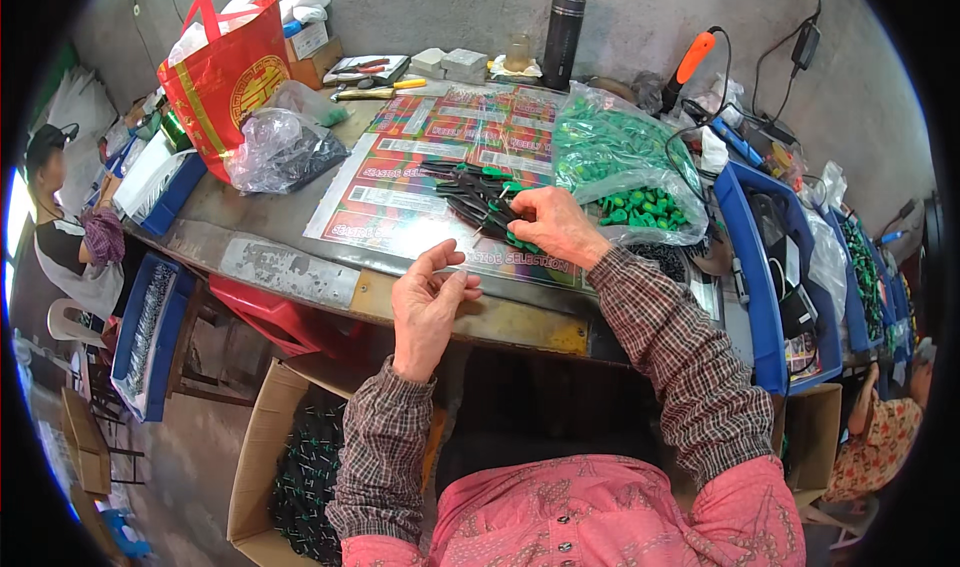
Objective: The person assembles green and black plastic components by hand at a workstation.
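Observation:
My right hand (553, 222) is over the near right side of a pile of slim black parts with green ends (480, 197). Its fingers are bent together in a pinch; what they hold is hidden, though a green piece shows beside the fingertips. Nearer to me and to the left, my left hand (428, 305) hovers above the table edge with loosely curled fingers, thumb apart, and nothing visible in it. Under the pile lies a printed colourful sheet (400, 172). Right of the pile, a clear plastic bag (615, 137) spills small green caps (645, 207).
A red bag (225, 82) and a clear bag of dark parts (285, 152) stand left. A black flask (564, 42) is at the wall; an orange-handled tool (690, 62) hangs right, above a blue bin (765, 277). Below, a cardboard box (265, 447) holds parts. People sit at both sides.

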`<state>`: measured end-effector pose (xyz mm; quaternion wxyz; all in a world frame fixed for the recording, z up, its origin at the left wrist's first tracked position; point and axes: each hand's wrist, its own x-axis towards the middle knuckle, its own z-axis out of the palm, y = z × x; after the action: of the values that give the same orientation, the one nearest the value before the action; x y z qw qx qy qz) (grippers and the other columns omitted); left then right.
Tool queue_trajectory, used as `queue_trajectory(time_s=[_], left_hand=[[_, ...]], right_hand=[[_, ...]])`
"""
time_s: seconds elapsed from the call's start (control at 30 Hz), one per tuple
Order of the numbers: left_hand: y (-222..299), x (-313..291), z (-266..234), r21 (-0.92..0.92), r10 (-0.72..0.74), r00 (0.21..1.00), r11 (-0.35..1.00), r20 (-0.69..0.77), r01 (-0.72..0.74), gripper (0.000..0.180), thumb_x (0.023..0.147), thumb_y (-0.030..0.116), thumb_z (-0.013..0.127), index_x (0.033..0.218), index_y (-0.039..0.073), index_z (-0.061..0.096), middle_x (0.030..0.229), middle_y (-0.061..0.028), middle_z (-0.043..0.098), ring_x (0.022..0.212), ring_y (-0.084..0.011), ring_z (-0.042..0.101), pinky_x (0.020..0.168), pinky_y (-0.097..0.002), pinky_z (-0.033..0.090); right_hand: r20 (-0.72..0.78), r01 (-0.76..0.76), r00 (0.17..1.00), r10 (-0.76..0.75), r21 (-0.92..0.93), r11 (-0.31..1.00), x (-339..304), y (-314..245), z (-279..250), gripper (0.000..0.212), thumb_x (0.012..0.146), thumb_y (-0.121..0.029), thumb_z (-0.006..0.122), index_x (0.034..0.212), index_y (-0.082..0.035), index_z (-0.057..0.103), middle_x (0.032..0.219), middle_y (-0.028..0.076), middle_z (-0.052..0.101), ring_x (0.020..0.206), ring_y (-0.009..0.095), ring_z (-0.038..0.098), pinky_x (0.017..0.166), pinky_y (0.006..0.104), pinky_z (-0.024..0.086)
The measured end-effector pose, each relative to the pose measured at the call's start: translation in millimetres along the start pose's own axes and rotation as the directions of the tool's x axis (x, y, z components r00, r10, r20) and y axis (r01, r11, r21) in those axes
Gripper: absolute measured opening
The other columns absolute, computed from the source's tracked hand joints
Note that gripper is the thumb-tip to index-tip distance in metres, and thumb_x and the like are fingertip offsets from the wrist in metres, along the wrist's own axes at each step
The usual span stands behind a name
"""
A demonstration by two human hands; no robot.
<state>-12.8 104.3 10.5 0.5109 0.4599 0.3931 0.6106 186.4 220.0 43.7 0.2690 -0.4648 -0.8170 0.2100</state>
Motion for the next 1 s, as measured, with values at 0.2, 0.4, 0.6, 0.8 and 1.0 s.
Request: queue_trajectory(time_s=[0.2, 0.4, 0.6, 0.8, 1.0], left_hand=[[10, 7, 4, -0.043, 0.040, 0.997, 0.998, -0.061, -0.042, 0.040, 0.095, 0.008, 0.059, 0.131, -0.006, 0.049, 0.113, -0.0135, 0.060, 0.086, -0.0140, 0.063, 0.069, -0.0257, 0.057], [10, -6, 1, -0.119, 0.004, 0.997, 0.993, -0.077, -0.013, 0.023, 0.091, 0.008, 0.067, 0.110, -0.002, 0.063, 0.091, -0.0042, 0.068, 0.073, -0.0052, 0.058, 0.060, -0.0192, 0.047], [11, -35, 6, -0.217, -0.049, 0.999, 0.975, 0.002, 0.048, 0.014, 0.090, 0.008, 0.067, 0.102, 0.001, 0.063, 0.088, -0.0018, 0.067, 0.074, -0.0066, 0.060, 0.063, -0.0205, 0.047], [6, -63, 24, -0.211, -0.089, 0.994, 0.972, 0.058, 0.100, 0.014, 0.091, 0.005, 0.064, 0.104, 0.000, 0.060, 0.093, -0.0047, 0.066, 0.078, -0.0091, 0.062, 0.066, -0.0241, 0.054], [-5, -81, 27, -0.249, -0.089, 0.992, 0.962, 0.090, 0.109, 0.011, 0.093, 0.006, 0.063, 0.100, -0.001, 0.058, 0.094, -0.0062, 0.065, 0.079, -0.0109, 0.063, 0.066, -0.0264, 0.056]], right_hand=[[0.158, -0.012, 0.987, -0.036, 0.291, 0.957, -29, -34, -14, 0.019, 0.080, -0.011, 0.069, 0.090, 0.005, 0.065, 0.071, -0.001, 0.058, 0.065, 0.006, 0.049, 0.058, 0.0258, 0.041], [0.296, -0.042, 0.952, -0.080, 0.385, 0.922, -66, -63, -12, 0.020, 0.077, -0.014, 0.068, 0.085, 0.004, 0.064, 0.065, 0.006, 0.057, 0.061, 0.011, 0.051, 0.056, 0.0298, 0.041], [0.422, -0.204, 0.907, -0.017, 0.473, 0.857, -89, -78, -15, 0.025, 0.079, -0.016, 0.074, 0.092, 0.003, 0.064, 0.066, 0.004, 0.057, 0.062, 0.009, 0.055, 0.056, 0.0265, 0.044], [0.310, -0.189, 0.951, 0.022, 0.521, 0.832, -102, -78, -14, 0.023, 0.081, -0.016, 0.074, 0.091, 0.002, 0.063, 0.068, 0.004, 0.059, 0.062, 0.009, 0.053, 0.057, 0.0271, 0.044], [0.314, -0.090, 0.945, -0.087, 0.508, 0.857, -118, -78, -10, 0.018, 0.084, -0.012, 0.069, 0.089, 0.004, 0.063, 0.069, 0.005, 0.060, 0.065, 0.007, 0.051, 0.059, 0.0274, 0.044]])
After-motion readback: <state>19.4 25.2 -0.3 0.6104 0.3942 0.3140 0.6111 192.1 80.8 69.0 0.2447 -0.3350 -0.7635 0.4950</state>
